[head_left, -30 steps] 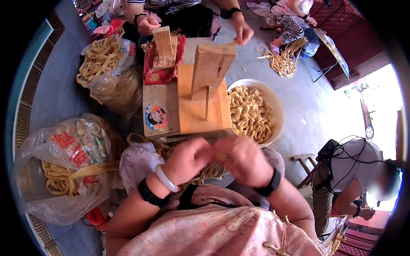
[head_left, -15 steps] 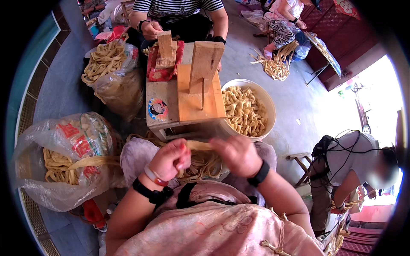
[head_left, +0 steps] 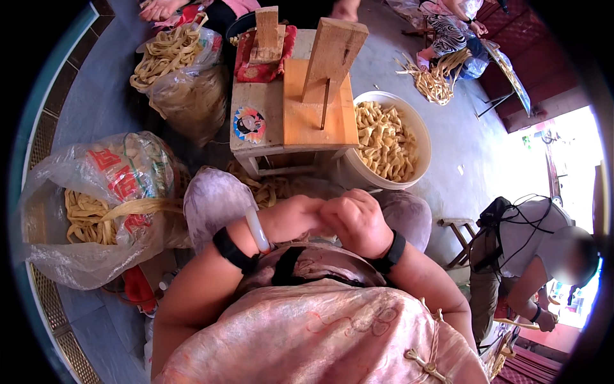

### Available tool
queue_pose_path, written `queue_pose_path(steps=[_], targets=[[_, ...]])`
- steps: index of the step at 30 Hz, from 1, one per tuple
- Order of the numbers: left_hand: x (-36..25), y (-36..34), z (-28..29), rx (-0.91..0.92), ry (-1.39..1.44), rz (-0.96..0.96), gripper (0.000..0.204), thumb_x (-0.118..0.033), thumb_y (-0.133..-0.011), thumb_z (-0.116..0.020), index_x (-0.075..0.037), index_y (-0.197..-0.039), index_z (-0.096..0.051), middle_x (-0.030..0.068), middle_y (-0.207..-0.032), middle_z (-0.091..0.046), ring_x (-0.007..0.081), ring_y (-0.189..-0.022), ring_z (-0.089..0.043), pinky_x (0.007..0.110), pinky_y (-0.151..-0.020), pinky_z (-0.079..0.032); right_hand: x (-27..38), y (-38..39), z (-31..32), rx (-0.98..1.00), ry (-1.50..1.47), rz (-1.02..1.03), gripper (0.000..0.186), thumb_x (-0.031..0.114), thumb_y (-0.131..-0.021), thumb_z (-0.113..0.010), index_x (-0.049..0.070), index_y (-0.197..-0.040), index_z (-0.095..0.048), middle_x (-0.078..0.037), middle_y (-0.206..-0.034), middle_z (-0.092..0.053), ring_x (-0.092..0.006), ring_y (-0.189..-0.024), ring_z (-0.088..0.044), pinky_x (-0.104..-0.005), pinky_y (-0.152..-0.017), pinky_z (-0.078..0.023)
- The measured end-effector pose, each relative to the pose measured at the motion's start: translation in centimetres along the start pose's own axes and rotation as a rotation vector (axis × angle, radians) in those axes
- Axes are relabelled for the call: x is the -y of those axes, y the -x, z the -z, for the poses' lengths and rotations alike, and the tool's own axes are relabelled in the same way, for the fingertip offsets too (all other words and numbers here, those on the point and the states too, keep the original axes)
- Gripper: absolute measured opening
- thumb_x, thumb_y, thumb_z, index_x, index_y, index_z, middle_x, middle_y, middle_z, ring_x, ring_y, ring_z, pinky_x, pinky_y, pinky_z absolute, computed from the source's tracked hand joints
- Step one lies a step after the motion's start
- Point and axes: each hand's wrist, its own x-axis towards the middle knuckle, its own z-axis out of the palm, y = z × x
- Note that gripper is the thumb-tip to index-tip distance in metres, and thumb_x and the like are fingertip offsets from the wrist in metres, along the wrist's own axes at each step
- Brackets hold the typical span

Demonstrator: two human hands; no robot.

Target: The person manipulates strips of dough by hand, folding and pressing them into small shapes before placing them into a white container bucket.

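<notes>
My left hand [head_left: 293, 219] and my right hand [head_left: 359, 223] meet in front of my lap, fingers curled and pressed together. Whatever they pinch is hidden behind the fingers. Between my knees and under the low table lie loose pale yellow flat strips [head_left: 272, 190]. One long strip [head_left: 148, 206] runs out of a clear plastic bag [head_left: 48, 259] at my left toward my knee. More strips [head_left: 88, 217] are heaped in that bag. Beyond my hands, a white bucket [head_left: 426, 144] holds many knotted pale yellow pieces [head_left: 384, 137].
The low table [head_left: 259, 96] bears a wooden board [head_left: 291, 131] with an upright wood block [head_left: 331, 57] and thin rod [head_left: 325, 105]. A smaller block [head_left: 267, 25] stands on red cloth [head_left: 246, 67]. Another person's hand [head_left: 163, 9] shows far left. A person bends [head_left: 524, 237] at right.
My hands have come together; the strip stretched between them earlier no longer shows. The view has shifted, putting the table higher. The person opposite has taken a hand off the smaller block.
</notes>
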Motion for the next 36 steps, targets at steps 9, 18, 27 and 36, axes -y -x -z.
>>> queue_pose_path(steps=[9, 18, 27, 36], targets=[[-2.3, -0.4, -0.9, -0.366, -0.138, -0.190, 0.031, 0.000, -0.083, -0.065, -0.007, -0.109, -0.050, 0.0072, -0.086, -0.060, 0.0214, -0.080, -0.061, 0.033, -0.067, -0.048, -2.6, 0.9, -0.7, -0.138, -1.320, -1.109, 0.005, 0.010, -0.094, -0.058, 0.005, -0.095, -0.059, -0.001, -0.085, -0.063, -0.0088, -0.072, -0.060, -0.0224, -0.062, -0.048], [-1.9, -0.7, -0.9, -0.649, -0.315, -0.139, 0.029, 0.005, -0.074, -0.069, -0.005, -0.099, -0.059, 0.0118, -0.090, -0.063, 0.0311, -0.083, -0.062, 0.034, -0.074, -0.051, 0.9, -1.5, -0.8, 0.001, -0.031, -0.406, 0.029, -0.006, -0.080, -0.057, 0.000, -0.107, -0.052, -0.019, -0.094, -0.060, -0.0363, -0.085, -0.061, -0.0419, -0.074, -0.050], [-0.1, 0.8, 0.3, -0.284, 0.844, 0.147, 0.022, -0.006, -0.091, -0.063, -0.002, -0.113, -0.061, -0.0009, -0.111, -0.058, 0.0076, -0.098, -0.053, 0.021, -0.086, -0.043, -1.1, -1.2, 0.1, -0.118, -0.130, -0.234, 0.025, -0.007, -0.068, -0.067, 0.004, -0.089, -0.058, -0.013, -0.086, -0.059, -0.0333, -0.078, -0.060, -0.0400, -0.066, -0.050], [0.8, 1.2, 0.1, -0.417, 0.529, -0.111, 0.016, -0.007, -0.093, -0.061, -0.005, -0.108, -0.062, -0.0013, -0.108, -0.059, 0.0055, -0.095, -0.054, 0.021, -0.083, -0.045, -0.8, -0.5, -0.1, 0.174, -0.614, -0.860, 0.014, 0.012, -0.086, -0.066, 0.002, -0.092, -0.060, -0.011, -0.076, -0.062, -0.0207, -0.072, -0.063, -0.0342, -0.065, -0.050]])
